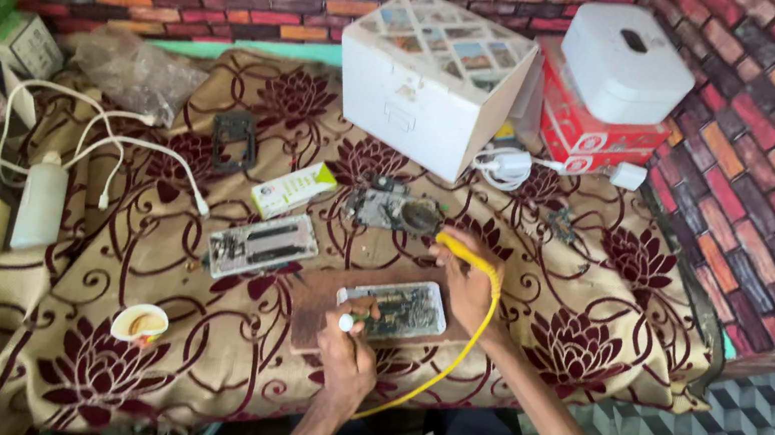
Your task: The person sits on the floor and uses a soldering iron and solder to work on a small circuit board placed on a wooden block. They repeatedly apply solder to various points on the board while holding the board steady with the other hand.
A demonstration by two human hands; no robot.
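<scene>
The right hand [467,284] closes its grip on a yellow soldering iron [465,253], beside the circuit board [393,309] lying near centre on the tabletop [188,341]. The left hand [345,358] pinches a small white-tipped tool [347,322] at the board's near edge, seemingly steadying it.

- The worktop [185,361] wore a matt woven cloth, beige with maroon flowers.
- The yellow cable [486,307] had a smooth plastic jacket.
- The open phone [395,309] showed bare metal and circuit board, lying on a dull wooden board [318,314].
- The white box [427,82] looked like matt plastic.
</scene>
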